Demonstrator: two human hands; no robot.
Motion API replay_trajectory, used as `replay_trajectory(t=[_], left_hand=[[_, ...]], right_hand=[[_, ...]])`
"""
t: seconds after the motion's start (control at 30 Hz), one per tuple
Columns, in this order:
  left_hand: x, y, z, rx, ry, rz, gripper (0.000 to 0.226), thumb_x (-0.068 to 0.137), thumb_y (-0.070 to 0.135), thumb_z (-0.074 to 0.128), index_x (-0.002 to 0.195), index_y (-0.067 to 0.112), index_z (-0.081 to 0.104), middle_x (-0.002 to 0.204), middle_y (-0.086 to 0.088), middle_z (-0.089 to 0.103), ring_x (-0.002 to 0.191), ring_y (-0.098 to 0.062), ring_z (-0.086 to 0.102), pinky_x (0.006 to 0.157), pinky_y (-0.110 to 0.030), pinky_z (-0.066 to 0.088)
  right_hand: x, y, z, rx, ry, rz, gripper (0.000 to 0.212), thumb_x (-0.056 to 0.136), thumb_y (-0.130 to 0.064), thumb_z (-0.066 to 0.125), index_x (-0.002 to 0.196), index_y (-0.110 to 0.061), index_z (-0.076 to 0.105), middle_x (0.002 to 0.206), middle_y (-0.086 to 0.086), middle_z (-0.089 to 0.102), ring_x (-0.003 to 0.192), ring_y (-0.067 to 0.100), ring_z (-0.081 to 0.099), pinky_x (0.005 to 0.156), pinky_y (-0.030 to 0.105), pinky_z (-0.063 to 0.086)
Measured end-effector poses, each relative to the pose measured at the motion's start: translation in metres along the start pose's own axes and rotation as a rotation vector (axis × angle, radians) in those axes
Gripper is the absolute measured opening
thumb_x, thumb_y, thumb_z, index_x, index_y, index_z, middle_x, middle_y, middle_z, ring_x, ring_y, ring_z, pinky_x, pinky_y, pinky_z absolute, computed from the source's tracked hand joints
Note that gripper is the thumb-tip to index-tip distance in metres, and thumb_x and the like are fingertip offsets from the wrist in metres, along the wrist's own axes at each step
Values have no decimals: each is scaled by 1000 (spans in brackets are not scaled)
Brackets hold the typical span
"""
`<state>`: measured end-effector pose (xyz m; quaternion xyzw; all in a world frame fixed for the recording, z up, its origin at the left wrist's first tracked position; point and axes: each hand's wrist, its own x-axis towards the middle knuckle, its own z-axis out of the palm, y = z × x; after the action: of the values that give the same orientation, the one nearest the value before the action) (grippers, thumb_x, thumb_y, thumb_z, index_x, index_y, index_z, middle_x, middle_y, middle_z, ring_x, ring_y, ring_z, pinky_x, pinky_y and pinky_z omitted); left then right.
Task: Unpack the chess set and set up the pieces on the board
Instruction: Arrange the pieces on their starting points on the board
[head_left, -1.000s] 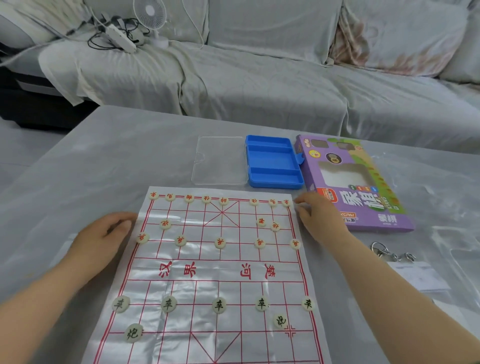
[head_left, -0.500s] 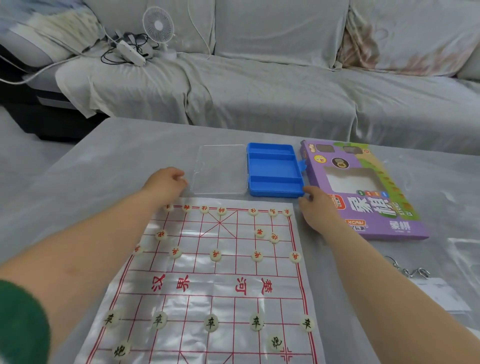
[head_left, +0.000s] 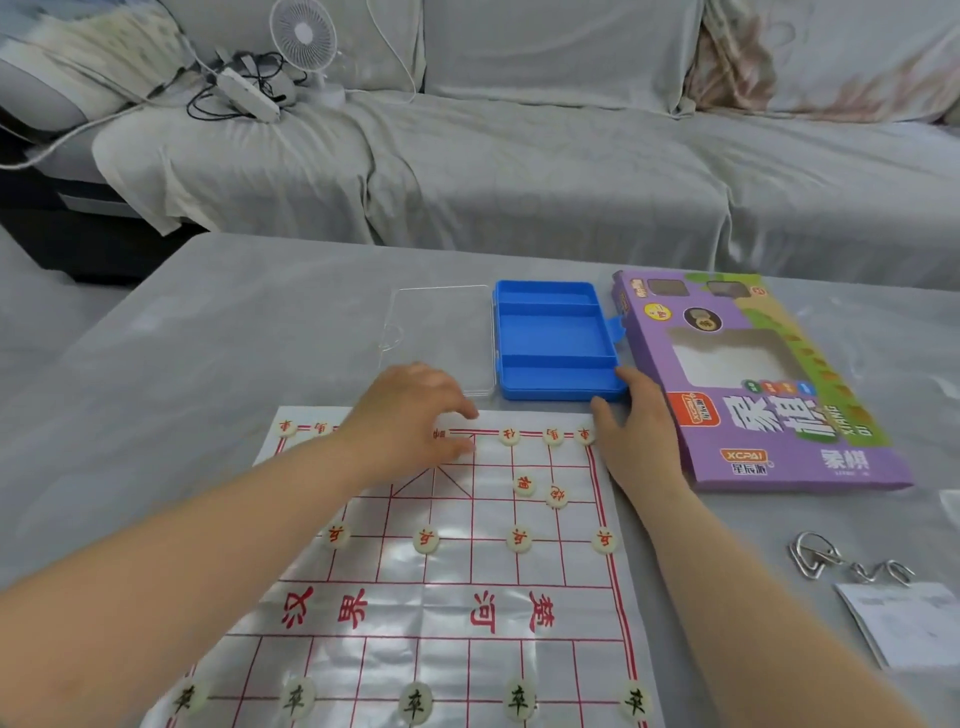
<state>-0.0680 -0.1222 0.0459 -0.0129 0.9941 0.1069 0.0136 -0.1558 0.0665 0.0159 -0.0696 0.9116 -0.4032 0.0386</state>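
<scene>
Grey-draped sofa (head_left: 519, 182) along the far side, with a small white fan (head_left: 304, 31) and a power strip (head_left: 247, 93) on its left end. Nearer, on a grey table (head_left: 208, 338): a printed board sheet (head_left: 441, 613) laid flat, red-marked pieces (head_left: 519, 538) on its far half, black-marked pieces (head_left: 415, 701) in a row toward its near edge. Just beyond the sheet's far edge, a clear lid (head_left: 441, 332) and a blue tray (head_left: 556, 338) side by side; to the right of them, a purple box (head_left: 753, 395) lying flat. Left hand (head_left: 410, 415) low over the middle of the far row, fingers curled down over a red piece there; pinching or merely touching, impossible to tell. Right hand (head_left: 639, 431) flat on the table at the sheet's far right corner, fingers relaxed and spread, tips against the tray's near right corner. Metal rings (head_left: 841, 564) and a paper slip (head_left: 909, 623) near the right edge.
</scene>
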Motion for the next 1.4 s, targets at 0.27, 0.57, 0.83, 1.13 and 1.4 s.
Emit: replay_trajectory(t=[0.27,0.57,0.83,1.13,1.4], left_hand=[[26,27,19,46,-52,-12,44,88,45,50,128,26,49,125,4,52,114,-15,42,96,-28,29],[28,23,24,36,-41,-17,36,88,45,49,122,32,55,127,8,49,118,-14,37,99,-29,20],[30,28,25,36,-51,-46,39,88,46,49,125,33,52,128,7,48,120,-15,35,98,-30,20],[5,-4,0,-16,-52,-72,43,86,43,53,127,32,49,133,10,45,125,-12,33,100,-25,16],[-23,-44,-17,6,-64,-153,33,86,31,59,119,28,57,127,10,53,121,-12,40,94,-20,18]], right_hand=[[0,3,1,-6,19,-22,49,93,-21,48,139,-17,33,142,1,39,131,15,37,104,29,33],[1,3,2,-47,30,-35,47,93,-23,50,137,-17,35,142,0,40,130,15,37,104,29,34],[2,4,3,-43,45,-50,46,92,-23,51,136,-15,37,140,1,41,129,15,38,103,28,35],[2,5,3,-33,41,-43,46,92,-22,51,135,-15,37,141,2,40,130,16,38,105,30,34],[1,4,3,-28,36,-37,46,92,-21,51,135,-15,38,140,2,41,129,17,39,104,30,34]])
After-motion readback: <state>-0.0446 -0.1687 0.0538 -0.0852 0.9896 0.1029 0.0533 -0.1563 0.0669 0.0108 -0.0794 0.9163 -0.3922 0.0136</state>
